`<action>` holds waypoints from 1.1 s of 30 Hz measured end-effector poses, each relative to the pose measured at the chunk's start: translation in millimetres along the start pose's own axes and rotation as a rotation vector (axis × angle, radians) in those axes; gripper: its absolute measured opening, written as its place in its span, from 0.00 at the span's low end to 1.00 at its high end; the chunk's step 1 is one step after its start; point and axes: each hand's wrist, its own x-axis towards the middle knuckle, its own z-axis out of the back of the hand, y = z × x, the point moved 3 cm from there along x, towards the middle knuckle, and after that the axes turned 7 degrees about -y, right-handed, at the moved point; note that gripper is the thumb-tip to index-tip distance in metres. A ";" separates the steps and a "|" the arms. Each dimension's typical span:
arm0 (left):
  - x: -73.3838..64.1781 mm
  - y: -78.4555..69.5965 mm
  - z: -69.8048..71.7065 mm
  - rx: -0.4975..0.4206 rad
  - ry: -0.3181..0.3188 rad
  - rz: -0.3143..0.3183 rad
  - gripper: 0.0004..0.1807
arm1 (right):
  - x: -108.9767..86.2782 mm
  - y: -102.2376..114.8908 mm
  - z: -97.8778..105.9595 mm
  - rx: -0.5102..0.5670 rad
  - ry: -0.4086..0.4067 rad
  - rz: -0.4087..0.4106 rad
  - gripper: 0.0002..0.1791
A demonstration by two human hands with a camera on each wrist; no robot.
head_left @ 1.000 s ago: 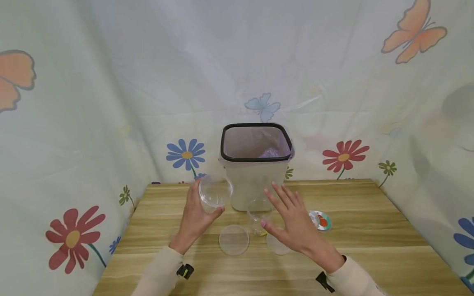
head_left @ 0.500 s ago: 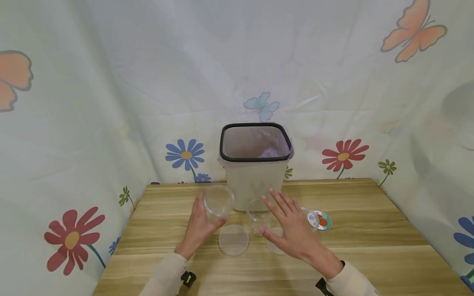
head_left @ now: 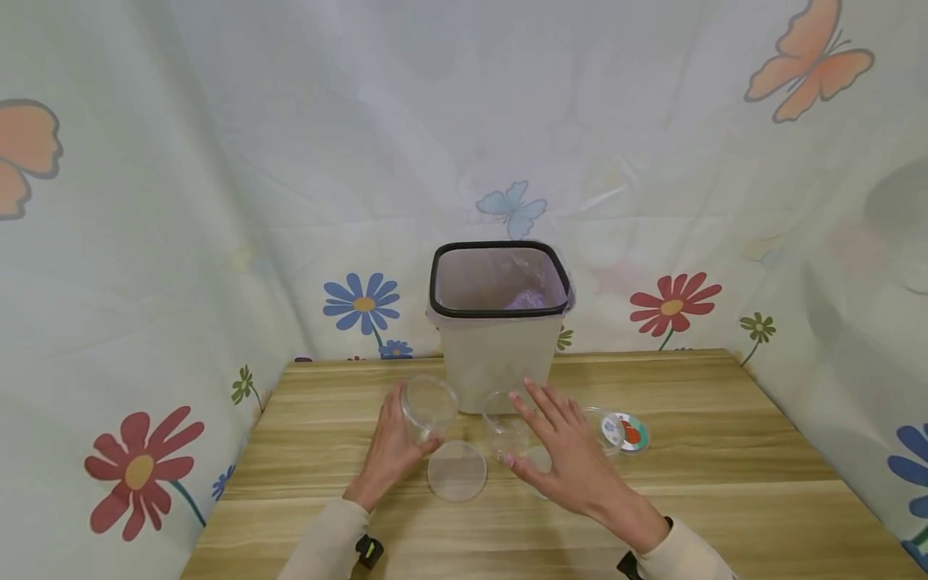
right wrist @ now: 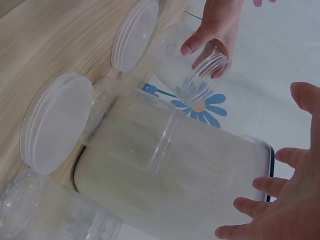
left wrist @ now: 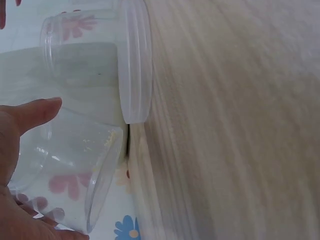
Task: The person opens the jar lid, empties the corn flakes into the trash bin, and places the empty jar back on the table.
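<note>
My left hand (head_left: 391, 451) holds a clear plastic jar (left wrist: 60, 165) by its side, thumb and fingers around it. The jar leans, its base close over the table, with yellow crumbs inside near the bottom. A translucent screw lid (head_left: 457, 471) lies just to the right of this hand. Fingers spread, my right hand (head_left: 576, 459) hovers and holds nothing. Left of its fingers stands a second clear jar (right wrist: 132, 125); another translucent lid (right wrist: 57, 122) is partly covered by the hand in the head view. Behind its fingers is a third clear jar (right wrist: 55, 210).
A beige bin (head_left: 500, 354) with a black rim and a purple liner stands at the back of the wooden table (head_left: 725, 467). A round printed disc (head_left: 633, 433) in green, white and red lies at the right. Patterned curtains (head_left: 348, 161) surround the table.
My left hand has lowered its jar toward the table, slightly to the right. My right hand has sunk a little, fingers still spread.
</note>
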 end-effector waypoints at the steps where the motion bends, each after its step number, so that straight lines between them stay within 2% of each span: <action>1: -0.6 0.8 -0.2 0.002 0.005 0.006 0.62 | -0.6 0.2 -0.1 0.002 0.004 -0.003 0.44; 9: -5.0 9.5 -4.1 0.027 0.059 0.050 0.63 | -2.8 1.5 -1.4 0.007 0.034 -0.024 0.44; 15: -7.3 13.8 -6.4 0.002 0.069 0.059 0.63 | -3.9 2.4 -1.8 0.006 0.042 -0.027 0.43; 21: -12.2 18.5 -8.6 -0.003 0.116 0.108 0.63 | -4.5 3.3 -0.7 0.004 0.049 -0.022 0.43; 26: -15.6 20.6 -9.1 0.006 0.160 0.134 0.63 | -4.0 3.7 0.2 0.007 0.050 -0.017 0.44; 33: -16.5 18.9 -7.9 0.001 0.181 0.149 0.62 | -4.6 3.4 -0.5 0.004 0.060 -0.019 0.43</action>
